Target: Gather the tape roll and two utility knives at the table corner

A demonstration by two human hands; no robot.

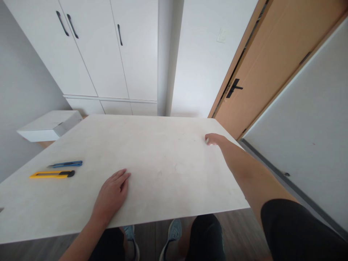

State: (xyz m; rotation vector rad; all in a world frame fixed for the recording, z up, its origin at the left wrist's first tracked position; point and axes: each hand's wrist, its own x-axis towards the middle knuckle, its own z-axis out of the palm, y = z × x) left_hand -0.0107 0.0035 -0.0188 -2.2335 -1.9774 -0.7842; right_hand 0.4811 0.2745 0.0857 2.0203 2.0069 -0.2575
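My left hand (112,194) lies flat on the white tabletop (146,145) near its front edge, palm down and fingers stretched out, holding nothing. To its left lie a yellow box cutter (50,174) with a black slider and end, and just behind that a slim blue tool (66,164) with a dark pointed tip. My right arm reaches out to the far right of the table. There my right hand (214,139) rests on the surface with its fingers curled closed. A small whitish bit shows at the fingers, too small and too covered to name.
A white box (51,125) stands beyond the table's left edge. White cabinets (89,54) with black handles line the far wall. At the right is a wooden door (261,69) with a black handle (233,88). My legs and shoes are below the front edge.
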